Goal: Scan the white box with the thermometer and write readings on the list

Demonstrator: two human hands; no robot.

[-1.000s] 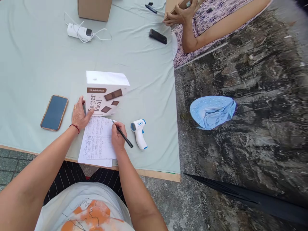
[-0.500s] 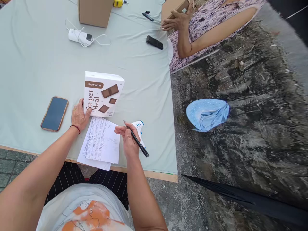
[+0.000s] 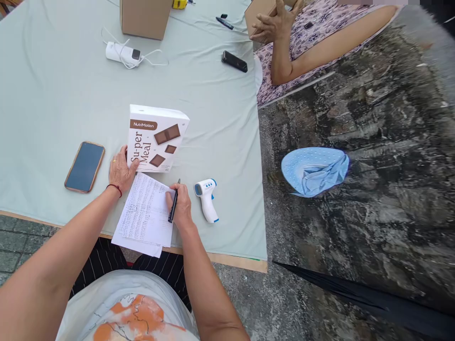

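Observation:
A white NutriMotion box (image 3: 156, 142) with pictures of brown chocolate pieces stands upright on the cloth-covered table. My left hand (image 3: 122, 170) grips its lower left corner, thumb across the front and the other fingers hidden behind. Between the thumb and fingers of my right hand (image 3: 180, 206) is a black pen (image 3: 174, 206). That hand rests at the right edge of some papers (image 3: 145, 213) filled with small writing, which lie just in front of the box. A white and blue infrared thermometer (image 3: 206, 201) lies to the right of my right hand.
Left of my left hand lies a smartphone (image 3: 84, 166). Farther back are a white device with a cable (image 3: 122, 54), a cardboard box (image 3: 145, 19), a black object (image 3: 234, 61) and a marker (image 3: 224, 22). Another person's hand (image 3: 277, 26) is at the far right, near a blue hat (image 3: 314, 170).
My right hand has moved left and down from over the thermometer to the papers, turning the pen more upright. The thermometer now shows whole. My left hand keeps hold of the box.

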